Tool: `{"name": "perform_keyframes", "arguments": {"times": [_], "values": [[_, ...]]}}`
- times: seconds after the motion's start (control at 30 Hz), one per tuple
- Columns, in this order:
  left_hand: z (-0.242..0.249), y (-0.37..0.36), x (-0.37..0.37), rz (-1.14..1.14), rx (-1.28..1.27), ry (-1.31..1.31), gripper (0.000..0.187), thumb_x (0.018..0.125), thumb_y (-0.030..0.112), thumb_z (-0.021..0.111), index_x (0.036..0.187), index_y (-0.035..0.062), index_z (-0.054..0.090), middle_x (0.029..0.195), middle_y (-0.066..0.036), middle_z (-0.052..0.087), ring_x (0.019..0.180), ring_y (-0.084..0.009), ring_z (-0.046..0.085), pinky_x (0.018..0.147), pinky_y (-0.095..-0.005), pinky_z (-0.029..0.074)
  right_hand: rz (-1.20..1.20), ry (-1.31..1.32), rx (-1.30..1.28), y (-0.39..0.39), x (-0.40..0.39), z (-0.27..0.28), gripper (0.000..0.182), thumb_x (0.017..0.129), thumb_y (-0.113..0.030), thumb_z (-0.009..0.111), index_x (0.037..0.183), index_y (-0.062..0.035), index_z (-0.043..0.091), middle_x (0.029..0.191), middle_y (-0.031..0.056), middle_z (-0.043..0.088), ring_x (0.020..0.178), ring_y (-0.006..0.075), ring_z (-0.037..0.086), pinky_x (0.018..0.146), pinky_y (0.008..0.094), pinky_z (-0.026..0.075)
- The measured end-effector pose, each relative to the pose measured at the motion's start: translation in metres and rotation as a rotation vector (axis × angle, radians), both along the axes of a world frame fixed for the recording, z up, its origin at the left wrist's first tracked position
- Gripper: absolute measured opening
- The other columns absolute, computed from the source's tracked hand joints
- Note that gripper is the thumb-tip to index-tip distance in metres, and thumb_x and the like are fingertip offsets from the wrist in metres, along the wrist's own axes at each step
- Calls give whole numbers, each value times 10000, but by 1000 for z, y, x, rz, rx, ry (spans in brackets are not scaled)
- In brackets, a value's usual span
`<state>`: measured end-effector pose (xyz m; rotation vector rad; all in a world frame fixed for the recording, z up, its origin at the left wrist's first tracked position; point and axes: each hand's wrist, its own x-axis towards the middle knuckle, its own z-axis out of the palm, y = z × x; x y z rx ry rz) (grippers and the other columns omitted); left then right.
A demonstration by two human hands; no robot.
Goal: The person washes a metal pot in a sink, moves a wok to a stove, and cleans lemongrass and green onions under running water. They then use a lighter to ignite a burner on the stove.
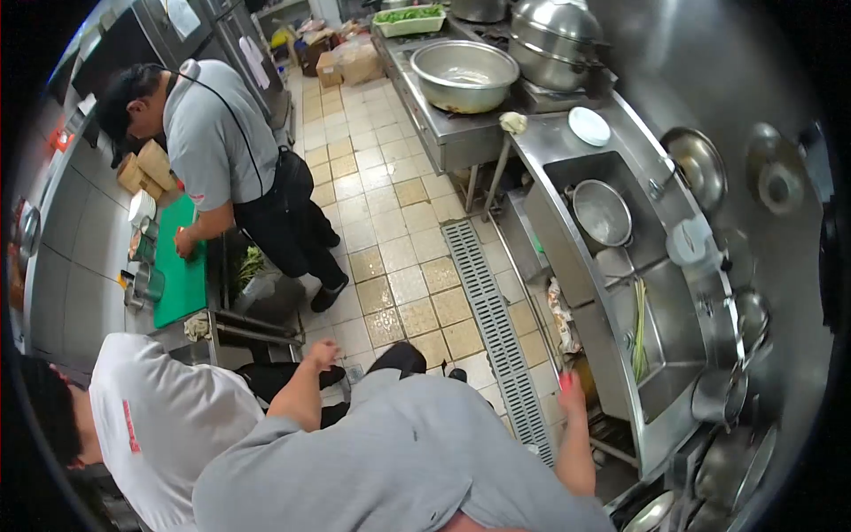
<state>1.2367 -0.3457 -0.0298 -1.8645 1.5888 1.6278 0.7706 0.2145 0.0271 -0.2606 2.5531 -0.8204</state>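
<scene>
My left hand (324, 354) hangs in front of me above the tiled floor, fingers loosely apart and holding nothing. My right hand (573, 395) is low on the right, beside the front edge of the steel sink counter (618, 353). Its fingers look curled, and a small bright red patch shows at them; I cannot make out what it is. Inside the near sink basin lie long green stalks (639, 332). A metal bowl or strainer (602, 213) sits in the farther basin.
One co-worker in grey (222, 124) bends over a green cutting board (180, 257); another in white (164, 426) is close on my left. A floor drain grate (487, 310) runs along the sink. A large metal basin (464, 75) and steamer pot (554, 40) stand ahead.
</scene>
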Motion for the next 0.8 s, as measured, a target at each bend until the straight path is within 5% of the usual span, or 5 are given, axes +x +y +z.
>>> {"name": "perform_keyframes", "arguments": {"times": [0.2, 0.3, 0.43, 0.57, 0.8], "values": [[-5, -70, 2, 411, 50, -33, 321, 925, 297, 600, 1204, 139, 597, 968, -65, 636, 790, -248, 633, 707, -458, 537, 675, 154, -237, -387, -152, 105, 573, 846, -37, 495, 1413, -118, 497, 1313, 220, 600, 1236, 350, 573, 1014, 389, 459], [-21, -134, -33, 469, 159, 21, 355, 933, 320, 604, 1238, 139, 577, 1014, -72, 638, 881, -269, 644, 731, -464, 532, 679, -39, -161, -515, -145, 160, 555, 848, -45, 513, 1399, -116, 510, 1291, 224, 610, 1215, 343, 588, 1010, 376, 463], [-14, -247, -137, 202, 219, 97, 360, 921, 340, 637, 1196, 113, 590, 1046, -81, 642, 953, -277, 646, 778, -458, 547, 645, -43, -222, -606, -144, 160, 552, 844, -13, 519, 1388, -106, 520, 1194, 248, 642, 1106, 360, 634, 943, 377, 492], [23, -390, -275, 131, 126, 347, 281, 937, 325, 643, 1042, 72, 582, 871, -27, 594, 733, -170, 586, 650, -362, 524, 509, -84, -283, -659, -161, 136, 549, 848, -20, 535, 1392, -89, 514, 1208, 219, 648, 1085, 322, 649, 939, 368, 490], [41, -627, -486, 18, 47, 439, 412, 953, 302, 641, 1267, 51, 548, 1165, -96, 607, 994, -253, 605, 837, -401, 533, 329, -596, -243, -809, -227, 140, 664, 830, -37, 578, 1470, -112, 415, 1291, 169, 611, 1237, 263, 565, 1012, 342, 446]]}}
